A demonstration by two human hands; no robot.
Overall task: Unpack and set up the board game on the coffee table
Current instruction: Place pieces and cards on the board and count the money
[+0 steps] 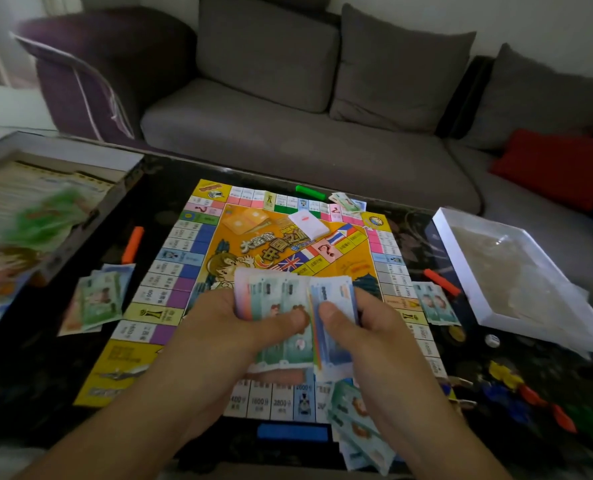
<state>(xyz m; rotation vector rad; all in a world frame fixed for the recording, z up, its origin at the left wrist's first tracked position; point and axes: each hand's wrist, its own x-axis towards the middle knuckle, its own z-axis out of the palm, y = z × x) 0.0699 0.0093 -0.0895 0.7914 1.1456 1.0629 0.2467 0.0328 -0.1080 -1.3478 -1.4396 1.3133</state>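
Note:
The game board (218, 244) lies unfolded in the middle of the dark coffee table (156, 171). Above its near half, my left hand (229, 327) and my right hand (367, 323) both grip a thick stack of play money (288, 296), thumbs on top. Small piles of banknotes lie at the left (97, 299), the right (433, 303), the far edge (348, 202) and the near right corner (357, 427). A white card deck (308, 223) rests on the board's far part. Coloured stick pieces lie around: orange (133, 244), green (310, 192), red-orange (442, 280), blue (291, 432).
The box lid with its printed cover (28, 216) sits at the table's left, the white box tray (516, 271) at the right. Small coloured tokens (516, 386) and a die (491, 340) lie near the right front. A grey sofa (288, 140) with a red cushion (558, 168) stands behind.

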